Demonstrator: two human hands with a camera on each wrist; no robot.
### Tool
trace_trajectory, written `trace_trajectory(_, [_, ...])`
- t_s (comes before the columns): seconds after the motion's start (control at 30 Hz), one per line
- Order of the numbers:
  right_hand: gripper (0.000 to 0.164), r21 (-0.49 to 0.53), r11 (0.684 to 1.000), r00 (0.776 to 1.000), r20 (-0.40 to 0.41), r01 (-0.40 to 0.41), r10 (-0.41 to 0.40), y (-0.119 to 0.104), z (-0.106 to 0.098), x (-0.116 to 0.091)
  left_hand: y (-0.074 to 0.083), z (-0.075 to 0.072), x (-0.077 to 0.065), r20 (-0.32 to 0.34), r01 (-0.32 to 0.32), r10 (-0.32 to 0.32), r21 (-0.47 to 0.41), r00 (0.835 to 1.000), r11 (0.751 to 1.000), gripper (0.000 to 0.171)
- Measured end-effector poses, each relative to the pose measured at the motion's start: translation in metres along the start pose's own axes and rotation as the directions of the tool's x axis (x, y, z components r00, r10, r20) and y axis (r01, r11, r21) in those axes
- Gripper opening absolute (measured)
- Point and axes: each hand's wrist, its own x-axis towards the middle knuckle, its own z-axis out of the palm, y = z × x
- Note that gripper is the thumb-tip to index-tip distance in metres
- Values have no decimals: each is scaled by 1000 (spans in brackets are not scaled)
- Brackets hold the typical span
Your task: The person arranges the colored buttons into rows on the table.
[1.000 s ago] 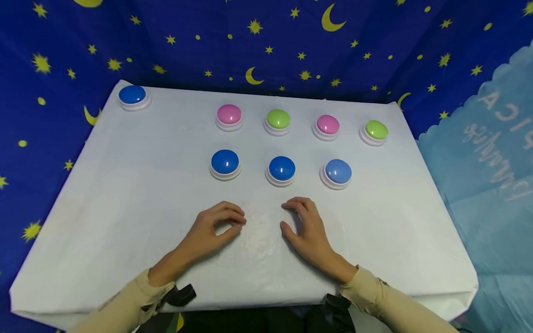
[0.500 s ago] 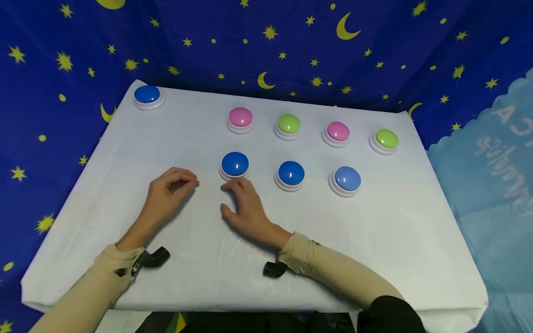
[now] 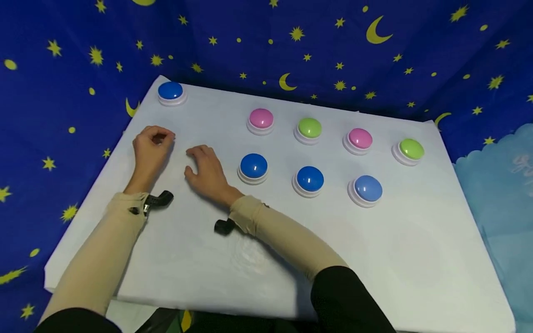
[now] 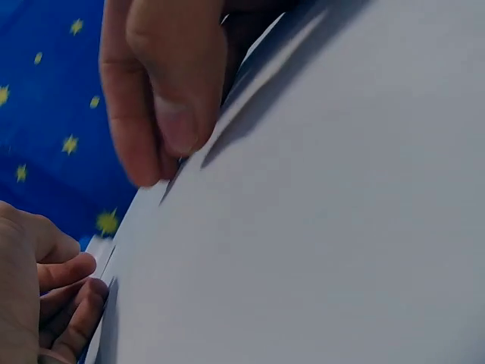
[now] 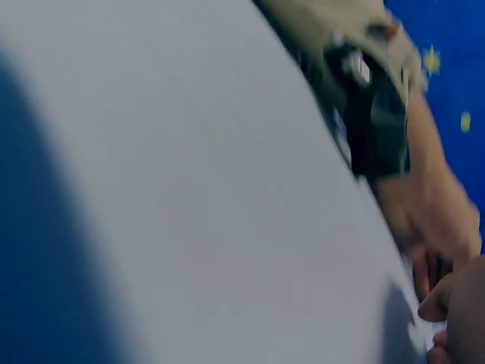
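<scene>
My left hand (image 3: 151, 150) is over the left part of the white table, just below a blue push button (image 3: 171, 94) in the far left corner, and apart from it. Its fingers bend loosely toward the thumb, and nothing shows between them in the left wrist view. To its right is my right hand (image 3: 208, 173), with thumb and fingers spread apart and nothing held. Nearest to that hand, on its right, is another blue push button (image 3: 253, 166); a gap separates them. All the buttons have glossy domes on round white bases.
A dark blue button (image 3: 310, 179) and a lighter blue one (image 3: 368, 188) continue the front row. Behind them stand pink (image 3: 261, 119) and green (image 3: 309, 128) buttons, then pink (image 3: 360, 138) and green (image 3: 410, 149). A starry blue curtain (image 3: 233, 60) borders the table.
Both hands have moved left and away from me across the table, from below the front row toward the far left button. The head view has shifted left; the buttons keep their places.
</scene>
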Motion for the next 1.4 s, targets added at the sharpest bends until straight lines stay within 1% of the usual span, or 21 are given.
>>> trace_trajectory(0.07, [37,-20,999,1000,-10,-25,24,6,4,23,-6,0,15,-45,16,-14,42,999,999,16])
trace_trajectory(0.17, [38,-57,995,997,-10,-78,78,11,6,53,-13,-1,33,-83,20,-13,73,996,997,16])
trace_trajectory(0.27, [42,-75,987,990,11,-141,142,13,7,78,-18,-1,45,-93,13,-4,87,996,996,15])
trace_trajectory(0.37, [45,-76,976,978,22,-204,207,18,8,98,-22,2,54,-92,15,-6,95,996,995,15])
trace_trajectory(0.47, [47,-67,965,966,28,-255,257,25,11,113,-25,8,62,-85,46,-39,87,996,995,17])
trace_trajectory(0.53, [50,-48,960,960,29,-275,277,28,12,124,-26,12,68,-76,70,-63,81,995,994,23])
trace_trajectory(0.6, [54,-27,956,955,36,-292,293,31,13,136,-27,16,74,-61,95,-91,75,994,993,34])
trace_trajectory(0.77, [69,44,946,947,44,-320,318,33,15,165,-31,21,93,-12,113,-113,113,994,987,64])
trace_trajectory(0.83, [74,30,949,949,47,-314,312,32,19,174,-32,19,101,6,114,-116,149,993,982,74])
trace_trajectory(0.9, [75,-13,956,954,61,-292,292,30,26,182,-34,17,106,18,127,-133,192,991,973,82])
trace_trajectory(1.0, [75,-76,957,956,68,-279,284,32,25,178,-29,22,107,44,125,-140,243,989,962,90])
trace_trajectory(1.1, [73,-91,956,956,68,-280,286,30,25,173,-27,24,104,52,111,-128,255,990,961,91])
trace_trajectory(1.17, [72,-95,955,955,68,-281,288,26,24,168,-28,22,100,57,93,-110,245,992,965,89])
trace_trajectory(1.23, [72,-92,957,956,75,-277,284,22,24,163,-28,19,96,57,76,-90,217,994,973,85])
trace_trajectory(1.4, [74,-86,957,955,81,-278,285,13,21,147,-25,12,80,79,38,-52,169,995,985,74])
